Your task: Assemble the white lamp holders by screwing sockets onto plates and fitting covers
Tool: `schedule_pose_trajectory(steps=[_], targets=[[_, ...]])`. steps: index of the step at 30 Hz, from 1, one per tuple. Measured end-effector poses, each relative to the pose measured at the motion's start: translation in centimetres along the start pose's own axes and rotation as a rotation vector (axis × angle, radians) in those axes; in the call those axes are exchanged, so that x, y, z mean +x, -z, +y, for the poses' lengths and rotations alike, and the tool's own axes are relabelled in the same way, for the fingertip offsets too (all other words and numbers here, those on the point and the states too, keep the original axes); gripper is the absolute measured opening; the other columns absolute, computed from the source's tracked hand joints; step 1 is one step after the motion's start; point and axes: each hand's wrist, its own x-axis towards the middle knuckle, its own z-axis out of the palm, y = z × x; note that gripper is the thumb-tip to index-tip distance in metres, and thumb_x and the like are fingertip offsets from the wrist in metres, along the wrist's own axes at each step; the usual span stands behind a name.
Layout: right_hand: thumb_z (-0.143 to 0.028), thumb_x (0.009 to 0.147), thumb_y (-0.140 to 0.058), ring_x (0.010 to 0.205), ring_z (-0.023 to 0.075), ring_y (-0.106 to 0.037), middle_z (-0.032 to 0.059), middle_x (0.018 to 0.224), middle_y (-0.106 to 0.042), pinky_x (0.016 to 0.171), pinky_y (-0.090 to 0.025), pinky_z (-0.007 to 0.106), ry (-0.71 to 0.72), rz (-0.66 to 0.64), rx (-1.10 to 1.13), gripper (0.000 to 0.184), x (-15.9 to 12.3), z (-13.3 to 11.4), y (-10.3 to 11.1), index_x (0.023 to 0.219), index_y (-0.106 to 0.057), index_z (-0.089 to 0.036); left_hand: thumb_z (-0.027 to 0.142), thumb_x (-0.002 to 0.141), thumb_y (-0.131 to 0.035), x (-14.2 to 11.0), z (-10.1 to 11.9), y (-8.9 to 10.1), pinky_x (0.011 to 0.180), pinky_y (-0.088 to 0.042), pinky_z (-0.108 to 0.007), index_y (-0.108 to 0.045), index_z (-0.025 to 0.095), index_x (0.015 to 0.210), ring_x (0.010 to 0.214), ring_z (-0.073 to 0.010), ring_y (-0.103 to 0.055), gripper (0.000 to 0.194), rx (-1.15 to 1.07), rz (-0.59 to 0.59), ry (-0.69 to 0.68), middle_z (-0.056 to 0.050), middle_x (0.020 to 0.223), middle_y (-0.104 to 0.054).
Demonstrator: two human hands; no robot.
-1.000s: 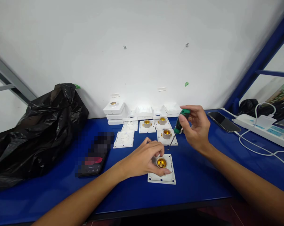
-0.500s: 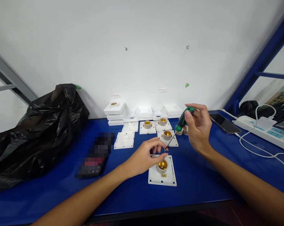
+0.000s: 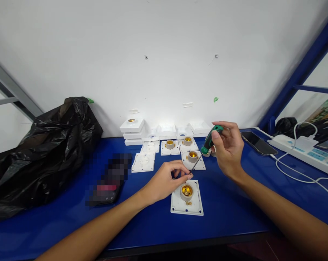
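In my right hand [image 3: 229,148] is a screwdriver [image 3: 211,139] with a green and black handle, its thin shaft slanting down to the left. The fingers of my left hand [image 3: 167,183] are pinched together at the driver's tip, around what looks like a tiny brass-coloured screw [image 3: 190,173], mostly hidden. Just below lies a white square plate [image 3: 177,207] on the blue table. A round lamp socket [image 3: 186,192] with a brass inside sits on that plate, with a small brass terminal at its near side. My left thumb is above the plate's far edge.
Behind are more plates with sockets [image 3: 192,157], a bare white plate [image 3: 143,162] and stacked white boxes [image 3: 132,131] along the wall. A black plastic bag [image 3: 49,156] and a dark phone [image 3: 112,181] lie left. At right are another phone [image 3: 258,142], a power strip [image 3: 310,152] and white cables.
My left finger and thumb have closed together at the screwdriver's tip, where they were apart before. The screwdriver and my right hand have shifted slightly left and down.
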Motion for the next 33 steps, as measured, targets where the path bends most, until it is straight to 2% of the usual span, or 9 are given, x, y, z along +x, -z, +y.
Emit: schedule_pose_trajectory(steps=[8, 21, 33], targets=[[-0.033, 0.097, -0.063, 0.054, 0.0095, -0.047, -0.0027, 0.076, -0.049, 0.041, -0.042, 0.023, -0.014, 0.022, 0.024, 0.018, 0.1, -0.2, -0.1, 0.113, -0.060, -0.026, 0.035, 0.087, -0.074, 0.2, -0.2, 0.0, 0.060, -0.029, -0.027, -0.073, 0.017, 0.078, 0.065, -0.0114, -0.036, 0.020, -0.094, 0.007, 0.064, 0.003, 0.069, -0.054], [-0.033, 0.097, -0.063, 0.060, 0.0114, -0.052, -0.0017, 0.078, -0.051, 0.046, -0.047, 0.024, -0.017, 0.052, 0.001, 0.018, 0.3, 0.4, 0.1, 0.113, -0.060, -0.026, 0.049, 0.084, -0.077, 0.3, -1.0, 0.1, 0.054, -0.021, -0.026, -0.076, 0.016, 0.085, 0.058, -0.0096, -0.030, 0.033, -0.259, -0.009, 0.133, 0.005, 0.060, -0.045], [-0.031, 0.096, -0.064, 0.056, 0.0099, -0.048, -0.0019, 0.077, -0.052, 0.046, -0.045, 0.024, -0.021, 0.076, 0.015, 0.017, 0.3, 0.2, 0.1, 0.111, -0.062, -0.024, 0.051, 0.080, -0.081, 0.4, -1.3, 0.1, 0.058, -0.041, -0.027, -0.075, 0.017, 0.084, 0.067, -0.0143, -0.056, 0.035, -0.326, 0.034, 0.164, -0.001, 0.070, -0.065]])
